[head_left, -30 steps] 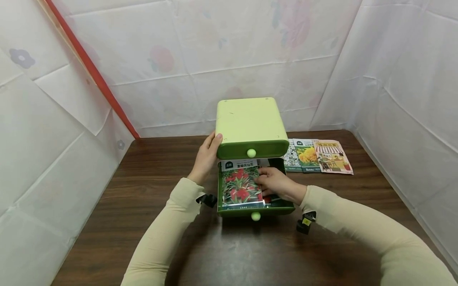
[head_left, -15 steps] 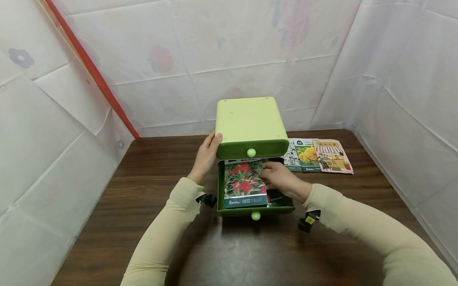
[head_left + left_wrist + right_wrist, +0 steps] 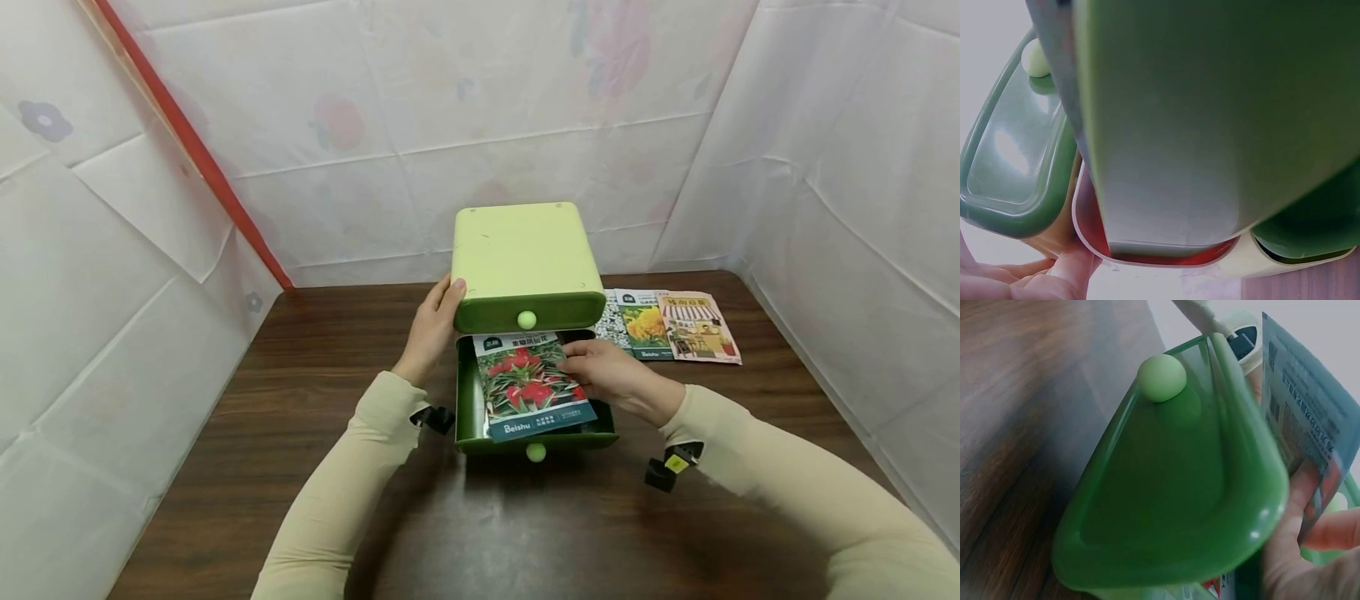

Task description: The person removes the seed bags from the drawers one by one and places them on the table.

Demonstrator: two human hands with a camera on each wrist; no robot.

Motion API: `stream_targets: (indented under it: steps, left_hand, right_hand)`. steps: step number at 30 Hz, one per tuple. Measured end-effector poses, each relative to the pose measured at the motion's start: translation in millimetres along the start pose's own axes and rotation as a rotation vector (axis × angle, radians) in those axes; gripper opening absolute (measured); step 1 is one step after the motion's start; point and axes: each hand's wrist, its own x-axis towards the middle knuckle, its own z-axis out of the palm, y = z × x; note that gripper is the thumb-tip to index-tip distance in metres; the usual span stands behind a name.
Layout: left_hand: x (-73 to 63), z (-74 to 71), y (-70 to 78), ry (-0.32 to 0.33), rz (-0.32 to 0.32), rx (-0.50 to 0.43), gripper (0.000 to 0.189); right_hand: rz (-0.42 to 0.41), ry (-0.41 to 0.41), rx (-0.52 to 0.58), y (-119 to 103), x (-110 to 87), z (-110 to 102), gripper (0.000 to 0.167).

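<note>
My right hand [image 3: 611, 375] pinches a seed packet [image 3: 534, 387] with red flowers by its right edge. The packet is tilted over the pulled-out green drawer [image 3: 470, 400]; in the right wrist view its printed back [image 3: 1304, 400] lies between thumb and fingers. With my left hand [image 3: 433, 329] I hold the left side of the light green drawer cabinet [image 3: 525, 250], thumb at the top front corner. The cabinet's upper drawer [image 3: 487, 317] is closed. In the left wrist view the pulled-out drawer [image 3: 1166, 125] fills much of the picture, and my fingers [image 3: 1072, 272] touch the cabinet.
Several seed packets lie overlapping right of the cabinet: a yellow-flower one [image 3: 645, 329], a pink one with a striped awning [image 3: 697, 329] and a white-flower one [image 3: 613, 325]. The dark wooden table [image 3: 315, 375] meets white sheeting [image 3: 337, 192] behind and at both sides.
The red-flower packet has shifted rightward and tilted, its lower edge now overlapping the drawer's front rim. My right hand moved right with it. My left hand has stayed put.
</note>
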Motion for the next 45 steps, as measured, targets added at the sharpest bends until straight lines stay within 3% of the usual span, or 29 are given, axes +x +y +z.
stream_targets:
  steps: [10,15,25,34,42,45]
  left_hand:
    - [0.4,-0.2,1.1,0.016,-0.002,0.051,0.071]
    - [0.7,1.0,1.5,0.030,-0.010,0.036,0.071]
    - [-0.3,-0.6,0.8,0.019,-0.003,0.039,0.071]
    - [-0.1,-0.7,0.6,-0.006,-0.003,0.011,0.073]
    - [0.2,0.4,0.4,-0.006,-0.006,-0.014,0.073]
    - [0.1,1.2,0.8,0.000,-0.013,-0.012,0.072]
  right_hand:
    - [-0.003,-0.074,-0.014,0,-23.8,-11,0.033]
    - [-0.001,-0.067,-0.052,1,-37.5,-17,0.033]
    - [-0.025,-0.027,-0.015,-4,-65.9,-20,0.030]
    - [-0.153,0.107,0.002,-14,-86.7,-31,0.029]
    - [-0.245,0.220,0.160,-12,-89.9,-62,0.014]
    - [-0.244,0.287,0.206,-7,-86.0,-75,0.012]
